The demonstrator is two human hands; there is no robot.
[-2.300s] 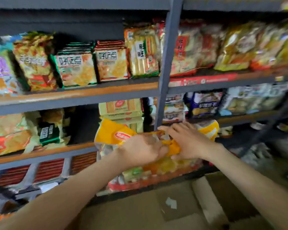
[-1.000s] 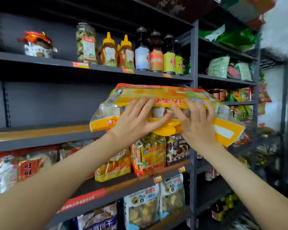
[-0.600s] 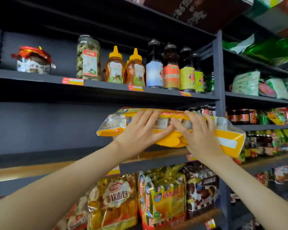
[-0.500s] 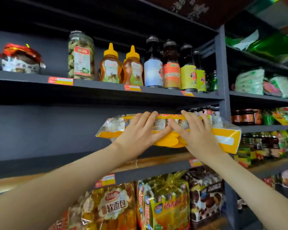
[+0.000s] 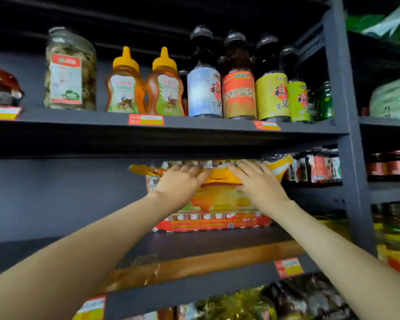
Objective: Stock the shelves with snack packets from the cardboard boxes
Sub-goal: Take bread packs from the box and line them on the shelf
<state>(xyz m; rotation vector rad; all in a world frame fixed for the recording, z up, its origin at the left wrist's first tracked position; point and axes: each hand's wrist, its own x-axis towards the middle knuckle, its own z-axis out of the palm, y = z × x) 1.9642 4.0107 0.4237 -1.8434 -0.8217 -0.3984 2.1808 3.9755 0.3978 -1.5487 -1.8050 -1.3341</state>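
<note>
half a second ago you held the snack packet [image 5: 219, 202] in the air in front of the rack; now it stands on its lower edge well back on the middle shelf [image 5: 217, 262], its top tucked just under the board above, so this one looks all but stocked. your left hand [image 5: 180, 181] lies flat on the packet's upper left, fingers straight and gripping nothing. your right hand [image 5: 259, 181] presses the upper right the same way, near the small jars [image 5: 316, 167].
</note>
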